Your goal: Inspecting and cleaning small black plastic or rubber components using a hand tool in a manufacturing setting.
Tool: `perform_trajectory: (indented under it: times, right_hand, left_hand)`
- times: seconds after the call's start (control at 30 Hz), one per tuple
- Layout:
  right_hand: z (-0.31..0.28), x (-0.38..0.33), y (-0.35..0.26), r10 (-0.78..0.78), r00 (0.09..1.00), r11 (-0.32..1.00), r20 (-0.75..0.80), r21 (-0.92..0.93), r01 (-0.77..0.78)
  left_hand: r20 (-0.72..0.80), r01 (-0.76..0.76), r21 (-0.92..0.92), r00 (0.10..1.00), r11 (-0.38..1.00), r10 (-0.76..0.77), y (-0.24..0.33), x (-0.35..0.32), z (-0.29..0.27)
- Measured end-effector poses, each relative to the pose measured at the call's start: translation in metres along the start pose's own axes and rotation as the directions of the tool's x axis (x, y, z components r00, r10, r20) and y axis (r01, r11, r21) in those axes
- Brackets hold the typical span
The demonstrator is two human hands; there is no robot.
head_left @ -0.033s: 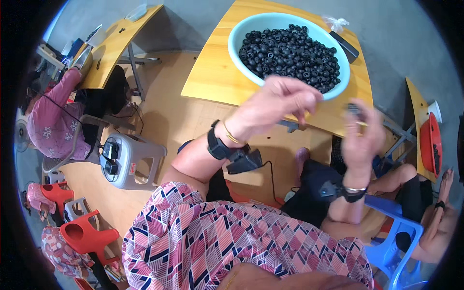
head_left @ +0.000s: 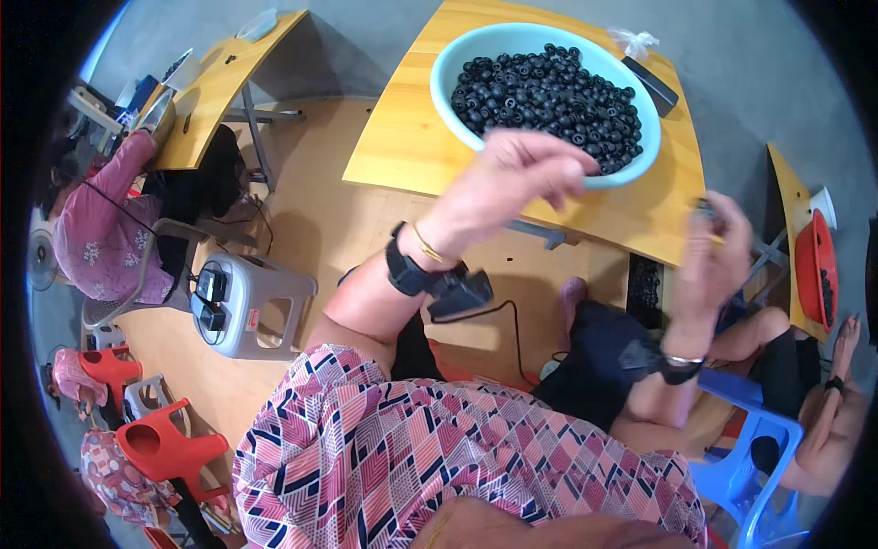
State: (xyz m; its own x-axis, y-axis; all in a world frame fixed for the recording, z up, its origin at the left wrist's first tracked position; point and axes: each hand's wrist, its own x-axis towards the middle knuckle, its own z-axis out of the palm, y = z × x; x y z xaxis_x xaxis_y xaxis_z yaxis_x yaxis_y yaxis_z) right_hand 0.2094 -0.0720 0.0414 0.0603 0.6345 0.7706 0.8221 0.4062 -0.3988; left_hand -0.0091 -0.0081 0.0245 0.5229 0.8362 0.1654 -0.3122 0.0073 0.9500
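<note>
While hands (head_left: 523,176) hover apart, black pieces (head_left: 553,101) beyond

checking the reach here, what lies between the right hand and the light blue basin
In the head view, a bare stretch of yellow tabletop lies between the right hand and the basin; a small, blurred dark thing shows at that hand.

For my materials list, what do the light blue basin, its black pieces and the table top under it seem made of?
Light blue basin: probably plastic, satin; smooth rounded rim.
Black pieces: rubber or plastic, unclear; slight sheen, small highlights.
Table top: wood or laminate, smooth; grain lines show.
</note>
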Motion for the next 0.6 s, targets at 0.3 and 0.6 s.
perform_trajectory:
  times: [0.3,0.6]
  right_hand:
    - [-0.058,-0.12,0.259,0.524,0.777,0.708,-0.349,-0.329,-0.625]
    - [-0.022,-0.133,0.194,0.616,0.739,0.774,-0.272,0.039,-0.632]
  left_hand:
    - [-0.005,-0.078,0.947,0.966,0.311,0.259,-0.029,0.043,-0.05]
    - [-0.114,0.105,0.99,0.989,-0.092,-0.095,-0.025,0.066,-0.079]
